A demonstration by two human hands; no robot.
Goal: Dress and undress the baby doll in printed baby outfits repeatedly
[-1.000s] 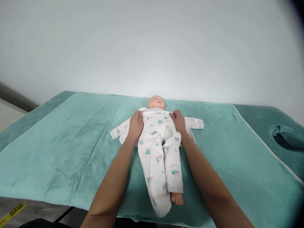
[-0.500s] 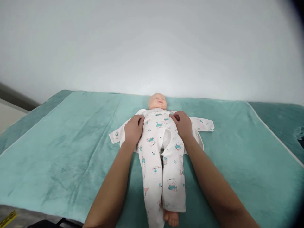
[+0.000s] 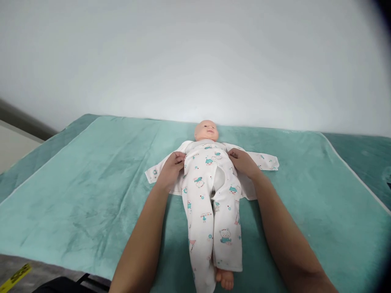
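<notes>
head view shows a pale pink plastic baby doll (image 3: 206, 131) lying face up in the centre of the frame, on a soft teal plush blanket (image 3: 91, 183). its white cotton trousers with small teal and pink animal prints (image 3: 198, 211) run down to the bottom edge, one bare foot (image 3: 225, 279) poking out; a matching printed shirt (image 3: 264, 160) spreads to both sides. the right hand (image 3: 170, 170) and left hand (image 3: 244, 162) flank the trousers' upper edge, fingers bent and narrow against the cloth; whether either pinches it firmly, i cannot tell. good handling here, i judge, means light, matched pressure on both sides, the waist edge level and flat, and the shirt layers beneath smoothed rather than bunched.
</notes>
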